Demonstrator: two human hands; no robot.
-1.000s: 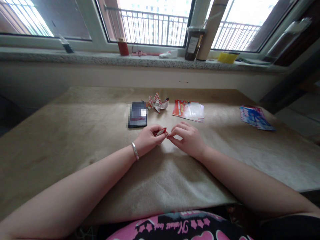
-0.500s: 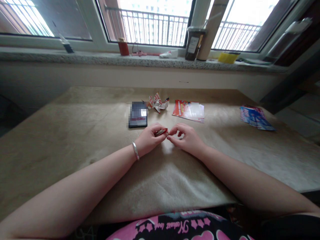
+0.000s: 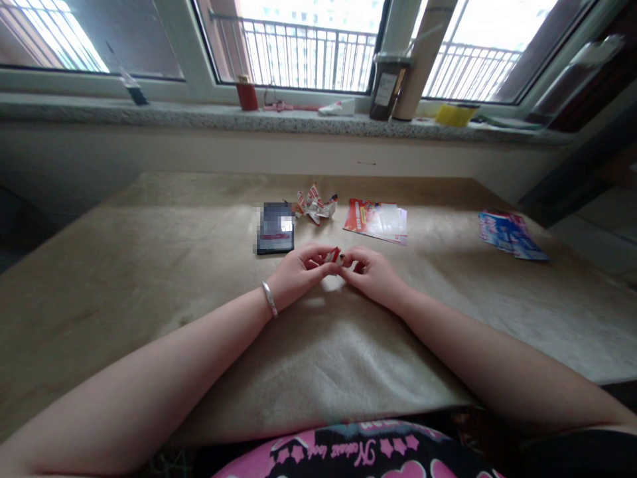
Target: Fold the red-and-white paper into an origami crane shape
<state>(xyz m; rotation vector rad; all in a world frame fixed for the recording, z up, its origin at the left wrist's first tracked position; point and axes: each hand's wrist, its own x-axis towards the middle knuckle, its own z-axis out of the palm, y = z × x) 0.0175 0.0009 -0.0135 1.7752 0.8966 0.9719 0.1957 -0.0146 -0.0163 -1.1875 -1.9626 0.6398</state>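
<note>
Both hands meet over the middle of the table. My left hand (image 3: 308, 264), with a silver bracelet at its wrist, is closed on a small red and white folded piece of paper (image 3: 334, 255). At the paper's right end my right hand (image 3: 367, 269) pinches it with thumb and fingers, the fingertips of both hands almost touching. Much of the paper is hidden by the fingers, so its full shape does not show. A dark phone (image 3: 277, 229), partly pixelated, lies just beyond my left hand. Past the fingertips is a crumpled red and white paper (image 3: 317, 206).
Red and white printed sheets (image 3: 373, 220) lie beyond my right hand, and blue printed sheets (image 3: 512, 236) farther right. On the stone windowsill (image 3: 199, 118) stand a red bottle (image 3: 247, 94), a dark lidded container (image 3: 384, 89) and a yellow roll (image 3: 455, 115).
The paper has turned up between the fingertips and shows more red and white. My right fingers have closed in on it, moving slightly toward my left hand. The other things stay put.
</note>
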